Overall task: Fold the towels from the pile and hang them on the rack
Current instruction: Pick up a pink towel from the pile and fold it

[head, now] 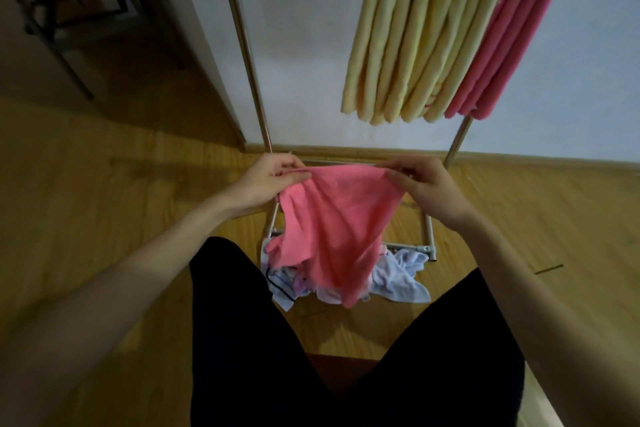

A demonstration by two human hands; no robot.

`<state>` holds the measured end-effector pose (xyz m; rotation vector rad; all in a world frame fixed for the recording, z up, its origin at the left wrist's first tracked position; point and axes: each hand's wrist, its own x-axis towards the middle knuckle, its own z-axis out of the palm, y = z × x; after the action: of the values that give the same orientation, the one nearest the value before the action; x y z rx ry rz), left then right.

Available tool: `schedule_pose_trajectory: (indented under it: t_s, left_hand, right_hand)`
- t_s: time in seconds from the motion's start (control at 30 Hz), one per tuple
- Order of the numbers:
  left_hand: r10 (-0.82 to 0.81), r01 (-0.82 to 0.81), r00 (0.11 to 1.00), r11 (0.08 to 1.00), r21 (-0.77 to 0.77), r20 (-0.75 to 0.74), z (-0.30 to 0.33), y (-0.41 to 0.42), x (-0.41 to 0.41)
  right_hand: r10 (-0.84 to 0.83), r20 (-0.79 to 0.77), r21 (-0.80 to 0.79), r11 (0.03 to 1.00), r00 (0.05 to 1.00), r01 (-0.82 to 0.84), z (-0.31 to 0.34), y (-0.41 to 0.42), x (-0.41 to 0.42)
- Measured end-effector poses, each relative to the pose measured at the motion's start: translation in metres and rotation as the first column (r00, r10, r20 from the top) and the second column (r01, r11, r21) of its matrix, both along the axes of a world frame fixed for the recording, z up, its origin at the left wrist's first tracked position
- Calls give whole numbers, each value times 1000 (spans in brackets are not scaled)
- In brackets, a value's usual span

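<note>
Pink towel (329, 218) is held up in the air over the pile (398, 274), between the person's knees and the rack (429, 239). Not folded yet: it hangs as a loose, creased sheet. Top edge runs roughly left to right between the two hands; long axis hangs from that edge down toward the viewer, narrowing to a low corner that reaches the pile. Whether that corner rests on the pile or just overlaps it in view, cannot tell.

Left hand (266, 180) pinches the top left corner, fingers curled onto the hem with the thumb on top. Right hand (426, 184) pinches the top right corner the same way, fingers bunched on the cloth. Hands sit well apart, so the edge is nearly stretched out but sags a little in the middle.

Pile lies on the floor (104, 218) at the rack base: white and pale blue cloths crumpled together, count unclear, probably a few left.

On the rack, upper right, yellow towels (408, 45) hang folded in several layers, and a red towel (512, 45) hangs just beside them, touching. So part of the task looks done: several hung, one in hand at the start of folding, pile still to go. Left half of the rack rail looks free, though the rail itself is out of frame.
</note>
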<state>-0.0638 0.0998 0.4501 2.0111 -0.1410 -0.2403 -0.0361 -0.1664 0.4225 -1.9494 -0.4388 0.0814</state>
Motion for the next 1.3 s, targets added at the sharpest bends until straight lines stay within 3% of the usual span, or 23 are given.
schedule_pose_trajectory:
  t_s: [0.2,0.3,0.4,0.5,0.63,0.97,1.3]
  left_hand:
    - [93,-107,993,974,-200,-77,13,-12,0]
    - [200,-213,977,942,-259,-78,17,-14,4]
    - [266,-275,961,911,-307,-71,22,-19,5]
    - [300,-318,948,882,-347,-106,24,-24,2]
    - [333,-356,934,858,-371,-127,26,-25,0]
    - [419,-430,901,832,-351,-110,28,-24,1]
    - [492,-499,863,802,-328,-111,23,-31,1]
  right_hand:
    - [-91,180,69,994,980,79,-1,-3,-12]
    - [-24,356,-66,997,934,51,-2,3,-19]
    - [168,444,-281,959,880,-41,-11,10,-21]
    - [313,464,-442,893,829,-90,-23,19,-24]
    - [346,446,-513,855,825,-81,-33,31,-27]
    - [362,250,-351,898,898,-265,-25,47,-43]
    - [323,367,-374,910,873,-179,-37,58,-48]
